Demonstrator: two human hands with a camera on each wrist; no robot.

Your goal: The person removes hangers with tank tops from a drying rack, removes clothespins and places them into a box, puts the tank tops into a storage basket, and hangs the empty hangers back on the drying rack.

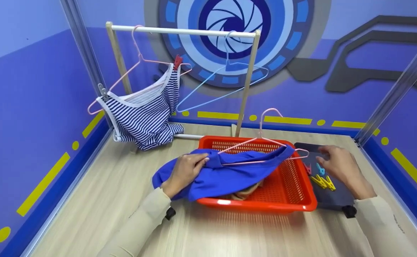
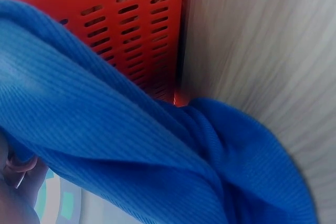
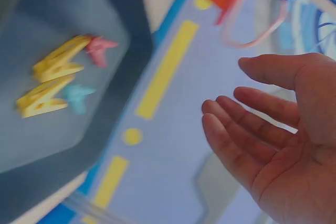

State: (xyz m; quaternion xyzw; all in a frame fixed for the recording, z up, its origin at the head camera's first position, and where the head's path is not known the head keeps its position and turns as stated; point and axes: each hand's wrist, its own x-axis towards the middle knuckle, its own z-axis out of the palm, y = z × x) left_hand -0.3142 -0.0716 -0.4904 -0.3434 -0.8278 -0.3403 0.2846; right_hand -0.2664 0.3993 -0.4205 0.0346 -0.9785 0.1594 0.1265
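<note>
My left hand point(image 1: 187, 170) grips a blue garment point(image 1: 226, 180) together with the pink hanger point(image 1: 262, 137) inside it, above the red basket point(image 1: 254, 206). In the left wrist view the blue cloth point(image 2: 115, 114) hides most of that hand. To the right, my right hand point(image 1: 339, 167) hovers over a dark tray point(image 1: 331, 200), with nothing between its loosely bent fingers point(image 3: 252, 111). Below it in the tray lie two yellow clothespins point(image 1: 322, 182), a light-blue clothespin point(image 1: 321, 169) and a red clothespin point(image 1: 307, 168).
Behind stands a drying rack point(image 1: 183, 31) with a striped top point(image 1: 144, 114) hung on a pink hanger, pegged by a red clip point(image 1: 178, 62) and a grey clip point(image 1: 103, 92). A blue hanger point(image 1: 226, 66) hangs beside it. Brown cloth point(image 1: 247, 192) lies in the basket.
</note>
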